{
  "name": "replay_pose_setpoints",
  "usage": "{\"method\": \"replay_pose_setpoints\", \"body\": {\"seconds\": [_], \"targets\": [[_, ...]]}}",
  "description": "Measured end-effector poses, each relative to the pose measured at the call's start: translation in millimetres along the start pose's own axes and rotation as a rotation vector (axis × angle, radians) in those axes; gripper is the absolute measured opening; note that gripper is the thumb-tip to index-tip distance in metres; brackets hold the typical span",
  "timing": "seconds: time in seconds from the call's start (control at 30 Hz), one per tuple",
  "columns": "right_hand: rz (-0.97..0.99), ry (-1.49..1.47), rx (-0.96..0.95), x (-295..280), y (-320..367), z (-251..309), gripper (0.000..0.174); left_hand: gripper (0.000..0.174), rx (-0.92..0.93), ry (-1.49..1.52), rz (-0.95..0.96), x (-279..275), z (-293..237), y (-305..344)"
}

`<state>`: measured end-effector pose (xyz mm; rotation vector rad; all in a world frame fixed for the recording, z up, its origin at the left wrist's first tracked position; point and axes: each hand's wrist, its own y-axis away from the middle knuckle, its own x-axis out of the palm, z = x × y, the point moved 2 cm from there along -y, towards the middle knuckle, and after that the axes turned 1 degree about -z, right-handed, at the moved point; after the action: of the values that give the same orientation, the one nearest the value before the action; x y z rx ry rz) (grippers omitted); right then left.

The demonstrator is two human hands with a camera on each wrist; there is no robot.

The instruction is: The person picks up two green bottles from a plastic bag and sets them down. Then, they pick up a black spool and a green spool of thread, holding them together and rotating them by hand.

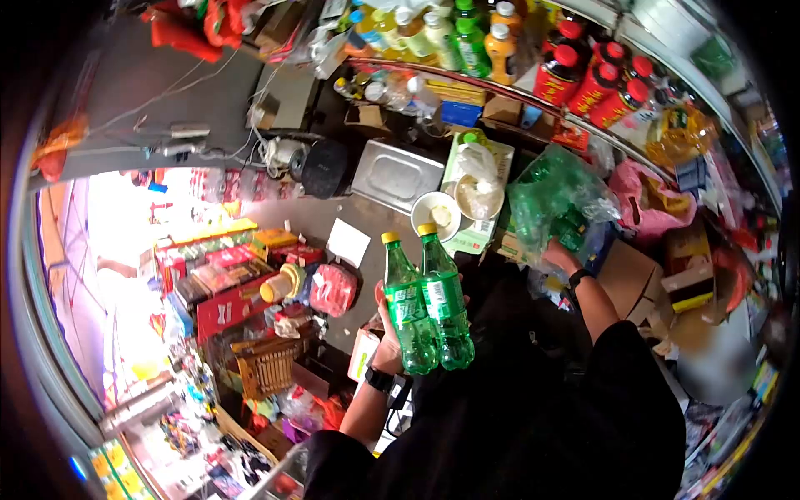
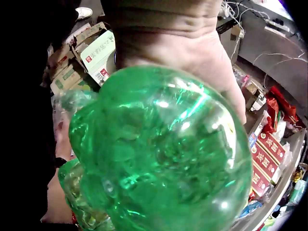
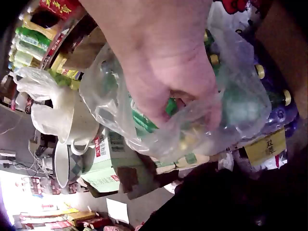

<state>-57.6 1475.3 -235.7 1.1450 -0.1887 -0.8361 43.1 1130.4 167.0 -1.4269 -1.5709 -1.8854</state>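
Two green plastic soda bottles with yellow caps stand side by side in my left hand, which grips them from behind. In the left wrist view a rounded green bottle base fills the middle and hides the fingers of that hand. My right hand reaches down into a clear plastic bag of green bottles. Bent fingers lie over a green bottle label, their tips partly behind the film; I cannot tell whether they hold that bottle. Other yellow caps show along the bag's side.
White bowls and a light green carton lie left of the bag. A metal tray sits beyond them. Shelves of drinks, including red-capped bottles, line the back. Cardboard boxes stand at right, packed goods at left.
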Motion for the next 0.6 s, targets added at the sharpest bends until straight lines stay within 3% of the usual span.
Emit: {"method": "replay_pose_setpoints", "body": {"seconds": [0.13, 0.23, 0.27, 0.3, 0.33, 0.37, 0.4, 0.43, 0.47, 0.5, 0.53, 0.57, 0.6], "targets": [[0.023, -0.167, -0.075, 8, -30, -38, 0.061, 0.118, 0.024, 0.048, 0.028, -18, 1, 2], [0.101, -0.450, -0.120, 20, -69, -87, 0.051, 0.114, -0.031, 0.203, 0.075, -5, -2, 7], [0.150, -0.572, -0.141, 24, -82, -111, 0.048, 0.107, -0.032, 0.009, 0.007, -3, -4, 14], [0.150, -0.473, -0.279, 18, -64, -95, 0.050, 0.099, -0.076, 0.108, 0.025, -9, -3, 23], [0.152, -0.382, -0.430, 18, -46, -76, 0.052, 0.095, -0.121, 0.562, -0.069, -29, 1, 25], [0.212, -0.402, -0.442, 18, -86, -113, 0.034, 0.093, -0.064, 0.528, -0.091, -48, 1, 24], [0.088, -0.396, -0.700, 4, -1, -44, 0.037, 0.090, -0.009, 0.493, -0.115, -68, 2, 24], [0.024, -0.454, -0.330, -1, -6, -46, 0.041, 0.088, 0.128, -0.019, -0.123, -76, -1, 24], [-0.034, -0.299, -0.366, -8, -13, -39, 0.046, 0.087, 0.043, 0.196, -0.081, -72, -5, 19], [-0.043, -0.269, -0.328, -14, -59, -85, 0.064, 0.085, -0.064, 0.414, -0.026, -68, -6, 13], [-0.277, -0.203, -0.286, -22, -37, -74, 0.064, 0.085, -0.046, 0.294, 0.110, -74, -6, -1], [-0.233, -0.331, -0.157, -35, 5, -43, 0.061, 0.084, -0.036, 0.174, 0.244, -80, -11, -11], [-0.423, -0.276, -0.193, -40, 10, -36, 0.057, 0.083, 0.009, 0.066, 0.191, -66, -16, -9]]}}
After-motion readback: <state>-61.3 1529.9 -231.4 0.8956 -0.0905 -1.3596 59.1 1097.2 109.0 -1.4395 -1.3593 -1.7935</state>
